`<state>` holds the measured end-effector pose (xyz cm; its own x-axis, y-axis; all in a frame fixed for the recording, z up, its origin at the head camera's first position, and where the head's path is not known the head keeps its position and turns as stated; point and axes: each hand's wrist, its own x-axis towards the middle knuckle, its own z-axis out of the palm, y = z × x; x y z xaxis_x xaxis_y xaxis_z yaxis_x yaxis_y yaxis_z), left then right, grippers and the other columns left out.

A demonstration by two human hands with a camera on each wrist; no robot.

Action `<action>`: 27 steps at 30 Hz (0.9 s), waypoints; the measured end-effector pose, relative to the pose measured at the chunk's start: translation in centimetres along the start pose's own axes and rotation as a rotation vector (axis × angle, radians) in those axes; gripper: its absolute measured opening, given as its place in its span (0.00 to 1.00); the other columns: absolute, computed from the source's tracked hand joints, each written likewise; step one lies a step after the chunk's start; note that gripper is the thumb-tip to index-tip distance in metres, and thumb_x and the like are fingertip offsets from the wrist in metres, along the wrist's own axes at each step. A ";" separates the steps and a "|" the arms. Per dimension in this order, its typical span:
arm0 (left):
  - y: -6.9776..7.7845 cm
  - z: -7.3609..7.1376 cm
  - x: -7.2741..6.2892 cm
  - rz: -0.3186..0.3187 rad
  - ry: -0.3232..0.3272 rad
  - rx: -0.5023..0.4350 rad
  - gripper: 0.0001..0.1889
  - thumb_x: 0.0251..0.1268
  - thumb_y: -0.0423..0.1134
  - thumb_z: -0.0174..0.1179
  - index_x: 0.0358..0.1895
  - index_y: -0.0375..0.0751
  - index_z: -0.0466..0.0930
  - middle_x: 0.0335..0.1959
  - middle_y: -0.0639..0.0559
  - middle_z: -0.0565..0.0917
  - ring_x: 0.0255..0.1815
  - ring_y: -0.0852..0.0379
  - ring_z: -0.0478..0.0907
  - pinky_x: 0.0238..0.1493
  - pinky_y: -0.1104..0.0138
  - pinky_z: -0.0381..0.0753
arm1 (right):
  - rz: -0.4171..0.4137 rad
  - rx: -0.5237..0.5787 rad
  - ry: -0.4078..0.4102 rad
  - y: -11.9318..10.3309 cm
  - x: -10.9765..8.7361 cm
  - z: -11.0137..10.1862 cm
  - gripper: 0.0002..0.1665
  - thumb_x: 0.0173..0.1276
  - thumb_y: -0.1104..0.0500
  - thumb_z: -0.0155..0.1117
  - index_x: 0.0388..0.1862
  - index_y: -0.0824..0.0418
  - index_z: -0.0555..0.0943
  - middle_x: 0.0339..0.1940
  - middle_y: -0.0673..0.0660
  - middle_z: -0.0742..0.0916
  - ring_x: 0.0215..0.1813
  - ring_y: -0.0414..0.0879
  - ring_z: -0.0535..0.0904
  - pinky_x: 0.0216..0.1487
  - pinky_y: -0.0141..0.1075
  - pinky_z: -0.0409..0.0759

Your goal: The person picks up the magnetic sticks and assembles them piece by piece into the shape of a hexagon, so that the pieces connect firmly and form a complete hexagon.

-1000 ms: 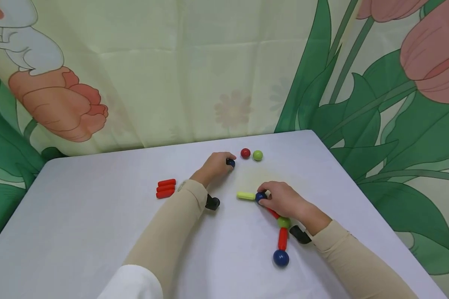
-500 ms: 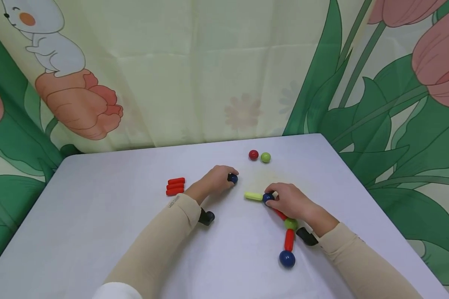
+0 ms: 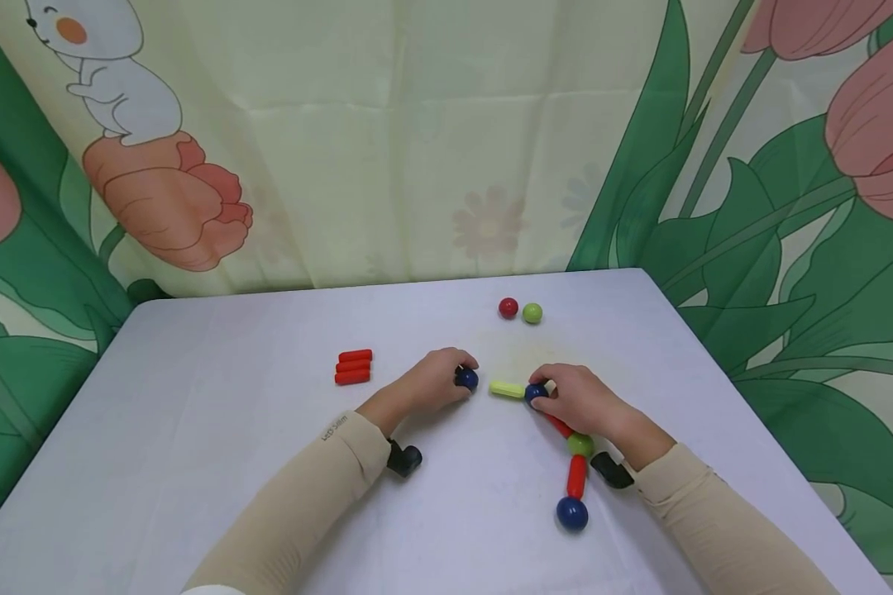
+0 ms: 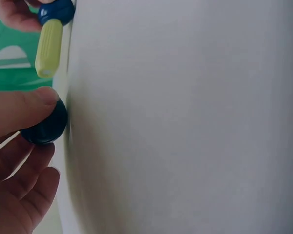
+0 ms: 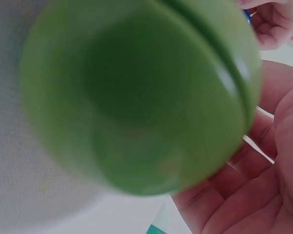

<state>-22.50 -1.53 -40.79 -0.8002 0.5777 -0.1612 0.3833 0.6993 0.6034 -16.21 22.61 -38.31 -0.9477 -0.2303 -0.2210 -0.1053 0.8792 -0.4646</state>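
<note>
My left hand [image 3: 437, 380] pinches a loose blue ball [image 3: 467, 379] between thumb and fingers, just left of a yellow-green rod [image 3: 507, 389]. A small gap parts that ball from the rod's free end. With thumb and fingertips, my right hand [image 3: 576, 401] holds another blue ball [image 3: 536, 394], to which the rod is joined. From this ball a chain runs toward me: a red rod [image 3: 559, 426], a green ball [image 3: 580, 445], a second red rod [image 3: 576, 477] and a blue end ball [image 3: 572, 514]. The green ball [image 5: 136, 97] hides much of the right wrist view.
Several red rods [image 3: 353, 367] lie side by side left of my left hand. A red ball [image 3: 508, 308] and a green ball [image 3: 532, 313] sit near the back edge of the white table [image 3: 231, 397]. A printed curtain [image 3: 342, 149] hangs behind.
My left hand has come from near the red and green balls toward me, bringing its blue ball close to the yellow-green rod. My right hand keeps its hold. The head view has shifted slightly.
</note>
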 end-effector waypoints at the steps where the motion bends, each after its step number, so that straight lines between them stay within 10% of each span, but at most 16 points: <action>1: 0.1 0.1 -0.1 0.005 0.005 -0.003 0.22 0.66 0.35 0.67 0.62 0.39 0.77 0.61 0.45 0.77 0.60 0.51 0.73 0.64 0.59 0.72 | -0.001 0.000 0.001 0.0 0.0 0.0 0.21 0.67 0.60 0.71 0.58 0.60 0.80 0.49 0.56 0.84 0.41 0.49 0.77 0.41 0.37 0.82; 27: 1.0 0.9 -0.2 0.060 0.041 0.010 0.25 0.65 0.33 0.68 0.64 0.37 0.74 0.61 0.46 0.79 0.63 0.51 0.74 0.65 0.61 0.70 | -0.010 0.029 -0.020 0.4 0.1 -0.2 0.21 0.68 0.60 0.69 0.59 0.61 0.80 0.46 0.56 0.84 0.39 0.48 0.77 0.39 0.35 0.82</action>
<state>-21.53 -0.62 -40.87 -0.7936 0.6013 -0.0928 0.4356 0.6681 0.6032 -16.37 23.00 -38.30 -0.9402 -0.2481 -0.2332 -0.1061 0.8643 -0.4917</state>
